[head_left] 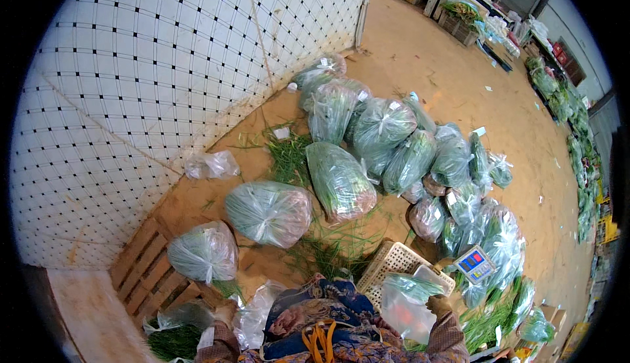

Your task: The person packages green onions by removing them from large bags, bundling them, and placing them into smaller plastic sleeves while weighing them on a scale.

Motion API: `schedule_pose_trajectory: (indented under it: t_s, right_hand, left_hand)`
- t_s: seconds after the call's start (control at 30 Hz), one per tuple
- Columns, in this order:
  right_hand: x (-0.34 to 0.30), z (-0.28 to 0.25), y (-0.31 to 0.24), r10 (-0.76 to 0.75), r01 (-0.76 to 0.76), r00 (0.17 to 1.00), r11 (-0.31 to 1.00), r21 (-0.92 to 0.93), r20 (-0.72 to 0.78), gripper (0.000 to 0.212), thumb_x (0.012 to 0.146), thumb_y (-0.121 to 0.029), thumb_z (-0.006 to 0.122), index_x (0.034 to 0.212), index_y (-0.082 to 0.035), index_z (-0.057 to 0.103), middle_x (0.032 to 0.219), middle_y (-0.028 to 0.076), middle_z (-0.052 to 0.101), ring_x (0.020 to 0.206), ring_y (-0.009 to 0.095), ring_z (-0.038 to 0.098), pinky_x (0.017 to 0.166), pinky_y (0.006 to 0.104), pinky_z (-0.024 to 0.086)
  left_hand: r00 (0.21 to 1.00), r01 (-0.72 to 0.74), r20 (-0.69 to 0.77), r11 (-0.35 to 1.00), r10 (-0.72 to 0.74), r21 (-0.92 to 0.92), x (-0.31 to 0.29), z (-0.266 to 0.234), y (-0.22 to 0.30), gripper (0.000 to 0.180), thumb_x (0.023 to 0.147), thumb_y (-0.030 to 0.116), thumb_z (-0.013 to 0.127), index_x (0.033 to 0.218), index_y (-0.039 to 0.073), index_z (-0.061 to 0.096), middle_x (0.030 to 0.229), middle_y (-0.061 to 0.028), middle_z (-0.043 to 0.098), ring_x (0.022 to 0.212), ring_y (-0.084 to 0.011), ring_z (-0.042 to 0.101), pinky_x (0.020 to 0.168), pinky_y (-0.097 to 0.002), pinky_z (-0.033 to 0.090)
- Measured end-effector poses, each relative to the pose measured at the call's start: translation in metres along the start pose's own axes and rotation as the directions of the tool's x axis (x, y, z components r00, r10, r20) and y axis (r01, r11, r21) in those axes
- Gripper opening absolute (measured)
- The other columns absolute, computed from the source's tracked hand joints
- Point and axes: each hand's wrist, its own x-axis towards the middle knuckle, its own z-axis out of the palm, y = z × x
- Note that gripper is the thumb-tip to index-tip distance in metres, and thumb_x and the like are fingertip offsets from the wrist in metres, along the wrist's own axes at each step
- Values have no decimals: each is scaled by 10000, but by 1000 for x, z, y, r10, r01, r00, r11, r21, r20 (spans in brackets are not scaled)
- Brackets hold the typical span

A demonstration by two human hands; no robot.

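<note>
My right hand is closed at the right edge of a clear plastic bag with green stalks at its top and something reddish inside. That bag leans over a beige perforated crate in front of me. Down at the left, my left hand is beside a crumpled clear plastic sheet or bag; its fingers are too small to make out. Next to that forearm lies an opened bag of dark green stalks. A scale display stands just beyond my right hand.
Stuffed clear bags of greens crowd the floor ahead and to the right. Two more bags, one of them a rounded bundle, sit at the left by a wooden pallet. A tiled wall bounds the left. Loose stalks lie at right.
</note>
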Motion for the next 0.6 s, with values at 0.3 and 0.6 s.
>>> schedule_pose_trajectory:
  t_s: [0.3, 0.6]
  right_hand:
    - [3, 50, -93, 8, 19, 986, 988, -154, 169, 234, 796, -223, 527, 874, -15, 602, 763, 97, 627, 614, 187, 582, 498, 286, 449]
    - [56, 80, -261, -208, 208, 960, 978, 23, 187, 306, 788, -180, 580, 1019, 21, 564, 837, 101, 623, 709, 189, 590, 600, 292, 474]
  left_hand:
    - [869, 493, 289, 745, -401, -449, -21, 2, 113, 183, 827, 215, 547, 948, 79, 557, 721, -82, 625, 549, -163, 559, 447, -275, 422]
    - [814, 559, 265, 574, -516, -599, 25, -36, 126, 268, 890, 284, 426, 973, 56, 540, 816, -124, 608, 521, -193, 522, 415, -307, 368]
